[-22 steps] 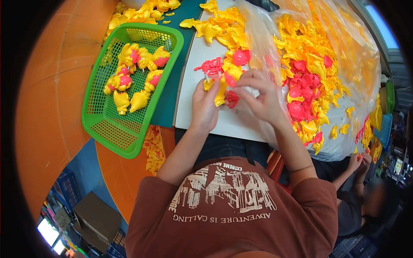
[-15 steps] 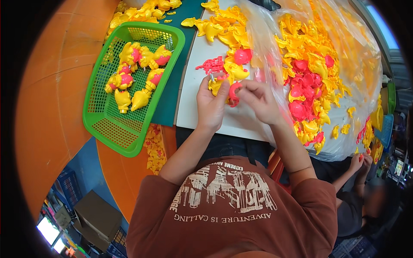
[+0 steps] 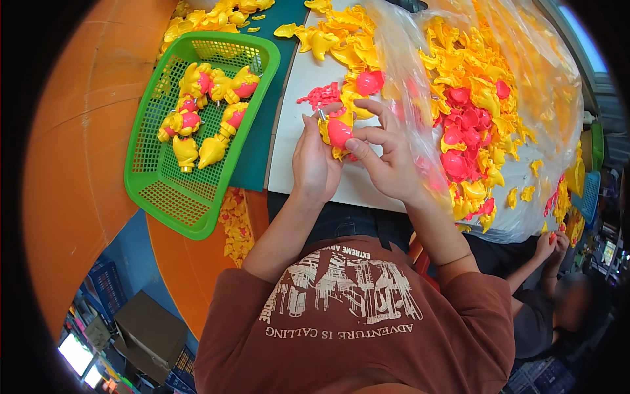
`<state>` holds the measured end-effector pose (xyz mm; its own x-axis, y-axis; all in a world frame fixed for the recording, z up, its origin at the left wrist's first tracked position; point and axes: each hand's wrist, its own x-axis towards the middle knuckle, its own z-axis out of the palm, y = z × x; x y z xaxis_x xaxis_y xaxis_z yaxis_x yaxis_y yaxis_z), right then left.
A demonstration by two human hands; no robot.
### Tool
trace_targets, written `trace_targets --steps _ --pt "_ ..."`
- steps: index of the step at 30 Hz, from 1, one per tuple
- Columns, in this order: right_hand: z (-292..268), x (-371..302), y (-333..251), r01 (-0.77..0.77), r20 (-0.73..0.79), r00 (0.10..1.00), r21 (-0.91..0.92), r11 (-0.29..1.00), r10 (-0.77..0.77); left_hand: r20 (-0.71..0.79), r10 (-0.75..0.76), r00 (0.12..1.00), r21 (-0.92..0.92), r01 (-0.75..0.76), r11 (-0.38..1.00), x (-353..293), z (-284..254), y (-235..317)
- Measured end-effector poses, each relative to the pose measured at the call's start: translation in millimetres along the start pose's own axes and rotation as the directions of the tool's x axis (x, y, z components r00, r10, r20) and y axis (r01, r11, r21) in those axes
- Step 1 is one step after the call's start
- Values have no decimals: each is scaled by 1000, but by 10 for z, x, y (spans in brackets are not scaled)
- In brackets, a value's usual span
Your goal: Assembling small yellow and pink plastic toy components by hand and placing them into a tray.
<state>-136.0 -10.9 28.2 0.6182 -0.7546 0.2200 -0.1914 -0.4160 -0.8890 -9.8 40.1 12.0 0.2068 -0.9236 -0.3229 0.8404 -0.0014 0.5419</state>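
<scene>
Over the near part of the white tabletop (image 3: 289,148), my left hand (image 3: 317,164) is closed around a small yellow plastic toy figure (image 3: 325,133) with a metal pin sticking up. A rounded pink plastic part (image 3: 340,131) lies against the figure's front. My right hand (image 3: 392,154) has its thumb pressed on this pink part, with the index finger bent over the figure's far side. Just beyond my hands are small pink pieces (image 3: 320,96), a pink shell (image 3: 369,82) and yellow shells (image 3: 356,52).
To the left, a green basket (image 3: 226,203) contains several yellow and pink figures (image 3: 211,151). A clear plastic bag (image 3: 407,39) with many yellow shells (image 3: 485,98) and pink shells (image 3: 464,131) lies to the right. Another person's hands (image 3: 550,245) work at far right.
The pink part, pinched in my right fingers beside the yellow figure before, is now against its front. My right fingers have spread, with the thumb pressing on it.
</scene>
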Motion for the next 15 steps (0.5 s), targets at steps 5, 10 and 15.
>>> trace_targets --steps 5,10,15 --pt "4 -12 -44 -66 15 998 92 994 64 8 -66 998 -70 67 995 -26 11 38" --pt "44 -9 -26 -14 -65 998 30 999 16 50 -79 996 -82 83 993 -66 36 22" --pt "81 -38 -37 -22 -81 996 5 1000 22 32 -87 996 -88 89 992 -71 53 36"
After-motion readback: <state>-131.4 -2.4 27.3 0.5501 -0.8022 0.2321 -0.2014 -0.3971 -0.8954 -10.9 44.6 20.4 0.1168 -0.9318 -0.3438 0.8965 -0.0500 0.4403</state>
